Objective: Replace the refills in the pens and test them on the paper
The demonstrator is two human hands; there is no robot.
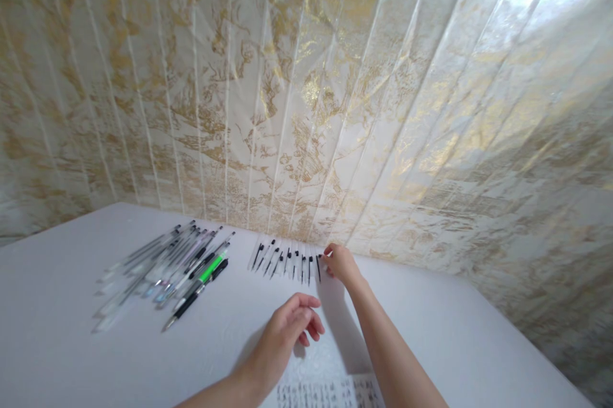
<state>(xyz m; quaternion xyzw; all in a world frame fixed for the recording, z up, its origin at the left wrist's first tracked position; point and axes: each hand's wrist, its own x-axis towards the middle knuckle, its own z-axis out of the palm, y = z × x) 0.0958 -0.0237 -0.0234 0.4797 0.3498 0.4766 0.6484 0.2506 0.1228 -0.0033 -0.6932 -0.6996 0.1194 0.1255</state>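
My right hand (338, 262) reaches to the far edge of the white table (57, 306). Its fingertips pinch the right end of a row of several clear pen caps with black tips (286, 261) laid side by side near the wall. My left hand (287, 330) hovers just above the table, closer to me, with its fingers loosely curled and nothing visible in them. A loose pile of several clear pens (163, 267) lies to the left; one pen has a green grip (212, 267) and one is black (194, 298).
A glossy white-and-gold patterned wall (306, 108) rises right behind the table. A printed sheet with black text (330, 394) lies at the near edge between my forearms. The table's right edge runs diagonally at lower right.
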